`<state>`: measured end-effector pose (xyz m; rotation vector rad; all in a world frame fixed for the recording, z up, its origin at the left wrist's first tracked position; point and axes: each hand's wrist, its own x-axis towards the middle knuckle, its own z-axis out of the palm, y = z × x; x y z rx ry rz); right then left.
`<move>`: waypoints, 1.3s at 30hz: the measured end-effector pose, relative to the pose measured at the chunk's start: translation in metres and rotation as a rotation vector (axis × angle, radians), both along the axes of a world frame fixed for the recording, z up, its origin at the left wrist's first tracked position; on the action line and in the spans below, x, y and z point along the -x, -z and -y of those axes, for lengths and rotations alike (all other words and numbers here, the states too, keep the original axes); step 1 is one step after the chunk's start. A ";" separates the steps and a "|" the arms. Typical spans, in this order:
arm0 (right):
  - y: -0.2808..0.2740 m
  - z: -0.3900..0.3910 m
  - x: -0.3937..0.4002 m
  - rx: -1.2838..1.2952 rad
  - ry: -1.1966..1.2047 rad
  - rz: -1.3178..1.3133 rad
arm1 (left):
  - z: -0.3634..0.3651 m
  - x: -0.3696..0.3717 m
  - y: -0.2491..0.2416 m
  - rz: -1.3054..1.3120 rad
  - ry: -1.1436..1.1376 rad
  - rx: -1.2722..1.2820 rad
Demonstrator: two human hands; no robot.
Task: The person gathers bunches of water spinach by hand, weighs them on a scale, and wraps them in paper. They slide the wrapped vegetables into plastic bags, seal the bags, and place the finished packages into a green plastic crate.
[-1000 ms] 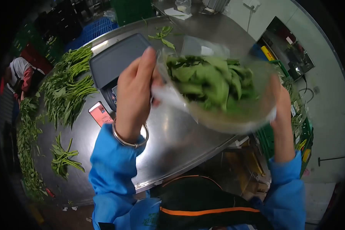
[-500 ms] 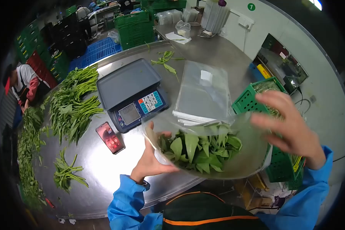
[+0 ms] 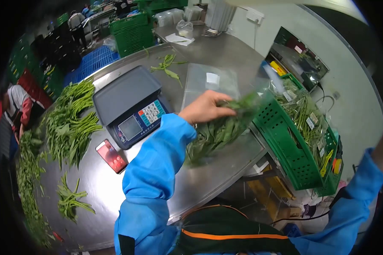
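My left hand (image 3: 208, 107) is closed on the gathered upper part of a clear plastic bag of leafy greens (image 3: 219, 134). The bag is tilted over the steel table beside the stack of flat clear bags (image 3: 195, 78), and its far end is smeared by motion. My right hand (image 3: 382, 156) is raised at the far right edge; only the wrist part shows, and its fingers are hidden. Left of the bag stands a grey digital scale (image 3: 127, 95) with a bare tray. A phone with a lit screen (image 3: 111, 156) lies beside the scale.
Bunches of long-stemmed greens (image 3: 72, 127) cover the table's left side, with a small bunch (image 3: 72, 197) nearer me. A green crate (image 3: 285, 146) of bagged greens stands to the right, below a wall-mounted screen (image 3: 298, 57). A co-worker (image 3: 21, 106) stands at far left.
The wide bag mouth is now gathered in my left hand, which has moved up and right across the bag. My right hand has left the bag and swung to the far right. My view has shifted rightward.
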<state>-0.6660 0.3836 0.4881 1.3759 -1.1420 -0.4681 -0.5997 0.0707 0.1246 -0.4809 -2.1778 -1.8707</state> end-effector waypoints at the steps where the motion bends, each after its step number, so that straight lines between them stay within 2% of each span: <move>1: 0.059 0.012 0.012 0.227 -0.219 0.709 | -0.008 -0.007 -0.010 -0.188 0.017 0.245; 2: 0.126 0.034 0.019 0.465 -0.438 1.423 | -0.018 -0.021 -0.020 -0.370 0.036 0.478; 3: 0.155 0.055 0.021 0.144 -0.343 1.119 | -0.029 -0.037 -0.023 -0.531 0.146 0.662; 4: 0.183 0.070 0.007 0.178 0.038 1.196 | -0.042 -0.063 -0.015 -0.572 0.089 0.909; 6: 0.252 0.074 0.022 0.162 -0.001 1.385 | -0.053 -0.115 0.036 -0.552 0.018 0.953; 7: 0.278 0.069 0.023 0.165 0.041 1.508 | -0.042 -0.148 0.059 -0.384 -0.010 0.924; 8: 0.301 0.062 0.026 0.128 0.095 1.485 | -0.031 -0.182 0.093 -0.172 -0.092 0.891; 9: 0.322 0.054 0.027 0.107 0.150 1.580 | -0.027 -0.223 0.130 0.012 -0.250 0.902; 10: 0.347 0.049 0.028 0.092 0.160 1.611 | -0.032 -0.255 0.148 0.208 -0.447 0.826; 12: 0.399 0.040 0.028 0.207 0.238 2.103 | -0.063 -0.292 0.183 0.561 -0.934 0.272; 14: 0.467 0.027 0.024 0.342 0.304 2.119 | -0.090 -0.284 0.192 0.869 -0.981 -0.192; 16: 0.533 -0.004 0.003 0.528 0.385 2.272 | -0.120 -0.265 0.217 0.942 -0.865 -0.053; 18: 0.578 -0.038 -0.039 0.457 0.554 2.426 | -0.139 -0.246 0.230 0.730 -0.760 0.234; 20: 0.544 -0.017 -0.088 0.577 1.226 2.794 | -0.137 -0.236 0.233 0.680 -0.793 0.107; 21: 0.568 -0.039 -0.087 0.610 1.077 3.128 | -0.135 -0.237 0.227 0.745 -0.827 -0.134; 22: 0.563 -0.047 -0.090 0.599 1.097 3.122 | -0.126 -0.241 0.226 0.864 -0.782 -0.353; 24: 0.543 -0.046 -0.089 0.957 0.558 3.313 | -0.114 -0.250 0.203 0.861 -0.690 -0.656; 25: 0.536 -0.051 -0.086 0.991 0.480 3.360 | -0.113 -0.256 0.197 0.917 -0.646 -0.688; 26: 0.533 -0.059 -0.082 0.862 0.592 3.303 | -0.116 -0.261 0.193 0.981 -0.602 -0.714; 27: 0.543 -0.077 -0.078 0.837 0.667 3.319 | -0.121 -0.263 0.197 1.026 -0.571 -0.624; 28: 0.562 -0.110 -0.068 0.806 0.977 3.073 | -0.135 -0.268 0.219 1.014 -0.548 -0.800; 29: 0.589 -0.145 -0.064 0.648 1.105 2.463 | -0.145 -0.268 0.228 1.036 -0.542 -0.887; 30: 0.587 -0.141 -0.069 0.639 1.107 2.467 | -0.152 -0.268 0.233 1.053 -0.526 -0.981; 32: 0.555 -0.122 -0.091 0.457 0.857 2.074 | -0.156 -0.271 0.234 1.048 -0.504 -0.936; 34: 0.520 -0.054 -0.139 0.311 0.563 2.262 | -0.161 -0.272 0.239 1.013 -0.469 -0.889; 35: 0.499 -0.019 -0.162 0.050 0.430 2.135 | -0.161 -0.272 0.238 1.043 -0.464 -0.902; 36: 0.506 -0.002 -0.176 -0.154 0.191 2.125 | -0.158 -0.271 0.233 1.073 -0.465 -0.915; 37: 0.511 0.016 -0.189 -0.329 0.051 2.023 | -0.157 -0.271 0.230 1.078 -0.448 -0.957; 38: 0.514 0.029 -0.197 -0.454 -0.006 1.960 | -0.155 -0.272 0.225 1.087 -0.440 -0.998; 39: 0.520 0.034 -0.207 -0.446 -0.058 1.941 | -0.153 -0.273 0.220 1.106 -0.423 -0.984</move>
